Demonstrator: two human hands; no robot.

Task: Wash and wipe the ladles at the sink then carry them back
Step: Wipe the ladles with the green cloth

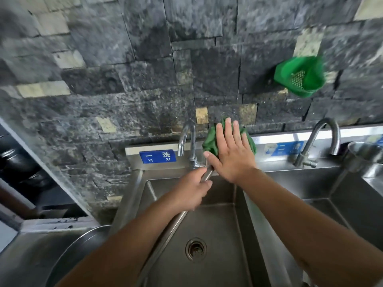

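Dark stone tiles (103,83) rise behind a steel double sink (219,235), and over its left basin the wiping is going on. From the grip outward: the left hand (192,189) has its fingers curled around the steel handle of a ladle (207,175), low on the shaft, and the right hand (232,154) lies flat with straight fingers, pressing a green cloth (209,141) against the ladle's upper end; the bowl itself is hidden under cloth and palm. To wipe well, I think the left hand should turn the handle slowly while the right palm keeps firm pressure, so the cloth reaches all around the bowl. One faucet (187,139) stands just beside the cloth, so care is needed not to knock it. Further right are a second faucet (323,139) and a green strainer (300,76) on the wall.
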